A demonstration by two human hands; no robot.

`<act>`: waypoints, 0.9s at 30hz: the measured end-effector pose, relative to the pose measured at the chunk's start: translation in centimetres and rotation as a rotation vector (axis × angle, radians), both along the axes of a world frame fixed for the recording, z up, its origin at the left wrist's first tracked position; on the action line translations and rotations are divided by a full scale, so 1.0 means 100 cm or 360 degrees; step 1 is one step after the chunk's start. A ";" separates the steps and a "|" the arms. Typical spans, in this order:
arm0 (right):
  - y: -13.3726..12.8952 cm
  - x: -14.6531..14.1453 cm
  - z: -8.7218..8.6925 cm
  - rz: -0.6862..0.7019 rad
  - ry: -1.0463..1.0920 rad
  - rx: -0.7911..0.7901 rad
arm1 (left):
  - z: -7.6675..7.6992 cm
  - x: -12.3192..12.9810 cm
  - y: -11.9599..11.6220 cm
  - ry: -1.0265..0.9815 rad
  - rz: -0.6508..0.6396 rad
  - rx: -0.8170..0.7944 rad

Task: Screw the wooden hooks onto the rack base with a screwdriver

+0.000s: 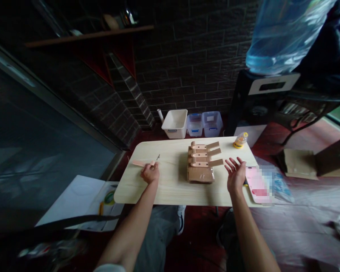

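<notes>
My left hand (150, 172) is over the left part of the table, its fingers closed on a flat tan strip (138, 163) that looks like leather. A small dark pointed piece (158, 156) shows just beyond those fingertips; whether the fingers touch it I cannot tell. To the right, my right hand (236, 176) hovers palm up with its fingers apart and nothing in it. Between the hands lies a cardboard box (201, 175). Several similar tan strips (200, 154) lie across its top in a row, each with dark dots and a looped left end.
The pale wooden table (170, 189) holds a clear bottle with yellow ends (240, 140) at its back right. A pink tray-like item (257, 185) lies at the right edge. Plastic bins (175, 122) stand behind the table, and a water dispenser (260, 102) at the back right.
</notes>
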State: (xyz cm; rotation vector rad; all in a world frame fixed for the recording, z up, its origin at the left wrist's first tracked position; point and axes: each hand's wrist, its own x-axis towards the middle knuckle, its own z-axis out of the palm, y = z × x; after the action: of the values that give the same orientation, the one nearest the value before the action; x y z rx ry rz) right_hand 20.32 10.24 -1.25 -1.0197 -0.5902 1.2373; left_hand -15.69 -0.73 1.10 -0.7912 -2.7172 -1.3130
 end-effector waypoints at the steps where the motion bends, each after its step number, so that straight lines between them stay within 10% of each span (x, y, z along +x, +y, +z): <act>1: 0.002 0.000 0.000 -0.0002 0.0003 -0.0007 | 0.001 0.000 0.001 -0.0011 0.0003 0.0008; 9: 0.007 -0.002 0.001 -0.0068 0.0044 -0.0078 | 0.032 0.017 0.004 0.0018 0.0039 0.0365; 14: 0.003 0.001 0.003 -0.0104 0.0066 -0.0092 | 0.125 0.042 0.065 0.0212 -0.0141 0.0799; 20: -0.003 0.001 0.008 -0.0060 0.0116 -0.0081 | 0.220 0.137 0.154 -0.0038 -0.0996 0.1527; 23: -0.002 0.007 0.012 -0.0054 0.0160 -0.0073 | 0.222 0.177 0.150 -0.0774 -0.1454 0.1379; 27: 0.000 0.019 0.020 -0.0035 0.0198 -0.0023 | 0.196 0.186 0.110 -0.1367 -0.2112 0.0536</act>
State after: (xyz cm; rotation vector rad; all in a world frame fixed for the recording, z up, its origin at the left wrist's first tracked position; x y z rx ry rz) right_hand 22.25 10.21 0.78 -0.9511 -0.4734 1.2772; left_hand 2.94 10.31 20.74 -2.6863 -1.9899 -2.6713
